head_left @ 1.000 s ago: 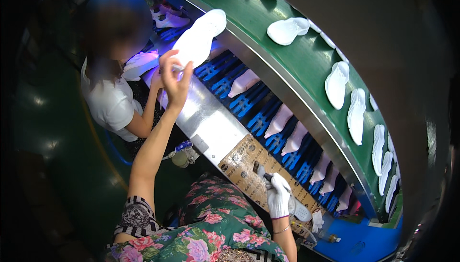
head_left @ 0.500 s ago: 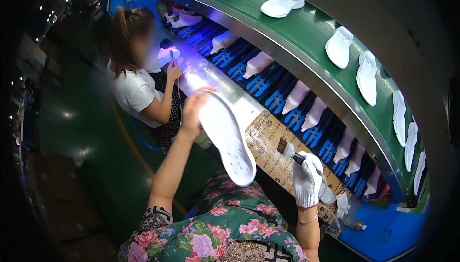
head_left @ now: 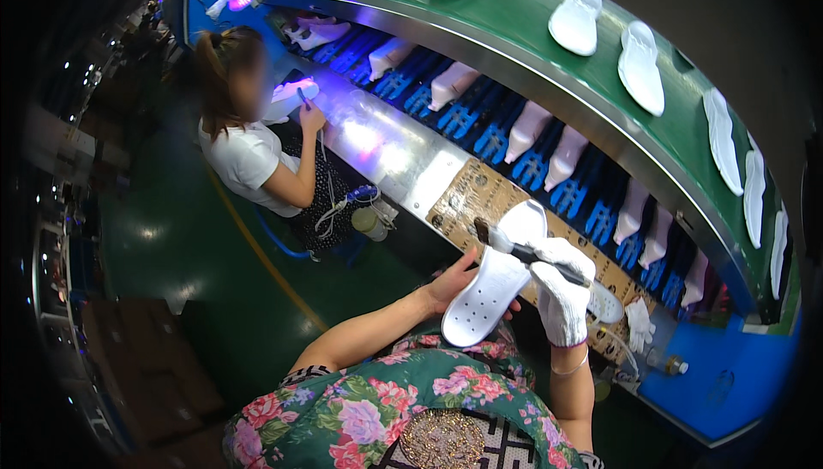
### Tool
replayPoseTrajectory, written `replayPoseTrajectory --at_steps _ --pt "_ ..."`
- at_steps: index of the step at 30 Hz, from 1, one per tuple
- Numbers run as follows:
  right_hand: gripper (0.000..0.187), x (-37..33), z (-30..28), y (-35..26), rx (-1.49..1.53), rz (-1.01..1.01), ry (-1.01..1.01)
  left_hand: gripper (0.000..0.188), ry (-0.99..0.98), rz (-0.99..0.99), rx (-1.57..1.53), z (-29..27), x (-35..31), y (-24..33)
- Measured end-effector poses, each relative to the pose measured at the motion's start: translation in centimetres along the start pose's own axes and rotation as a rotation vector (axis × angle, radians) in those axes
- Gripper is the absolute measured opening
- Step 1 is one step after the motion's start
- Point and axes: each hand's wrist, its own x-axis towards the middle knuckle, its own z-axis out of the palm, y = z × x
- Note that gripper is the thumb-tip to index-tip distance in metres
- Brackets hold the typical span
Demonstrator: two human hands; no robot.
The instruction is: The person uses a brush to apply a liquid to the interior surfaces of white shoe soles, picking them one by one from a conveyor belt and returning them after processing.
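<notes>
My bare left hand (head_left: 453, 282) grips a white shoe sole (head_left: 480, 302) by its side, fingers partly hidden beneath it. Several small holes dot the near end of the sole, while its far end slants up to the right. In a white knit glove, my right hand (head_left: 561, 293) is closed around the dark handle of a brush (head_left: 536, 256). The brush lies across the sole's middle, its brown bristles at the left edge; whether they touch it I cannot tell.
Brown printed cardboard (head_left: 471, 199) covers part of the metal bench. Pinkish shoe forms (head_left: 566, 159) stand along a blue slatted conveyor; white soles (head_left: 641, 68) lie on the green belt above. A co-worker (head_left: 257, 152) sits at left. A spare glove (head_left: 639, 325) and bottle (head_left: 675, 366) are at right.
My left hand has brought the sole right and turned it, its far end now slanting right. The brush has come over the sole. Soles on the green belt appear shifted in view.
</notes>
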Motion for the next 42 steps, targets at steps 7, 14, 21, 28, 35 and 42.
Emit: replayPoseTrajectory --at_steps 7,14,21,28,35,42 --pt "0.014 0.5 0.2 -0.9 -0.337 -0.066 0.036 0.118 -0.164 -0.002 -0.222 1.8 0.5 2.0" --pt "0.022 2.1 0.8 -2.5 -0.835 -0.524 -0.031 0.115 -0.161 0.137 -0.528 6.9 0.9 2.9" --pt "0.025 3.9 0.9 -2.7 -1.119 -0.792 0.042 0.100 0.044 0.240 -0.072 5.9 2.2 1.4" --pt "0.030 2.8 3.2 -0.7 -1.131 -0.761 -0.117 0.097 0.243 0.075 0.098 4.8 1.3 1.4" --pt "0.019 4.0 3.2 0.2 -0.864 -0.658 0.062 0.085 -0.132 0.311 0.069 0.9 1.2 1.9" --pt "0.018 3.7 4.8 1.3 -0.853 -0.597 -0.210 0.082 0.053 0.368 -0.010 -2.0 0.8 3.1"
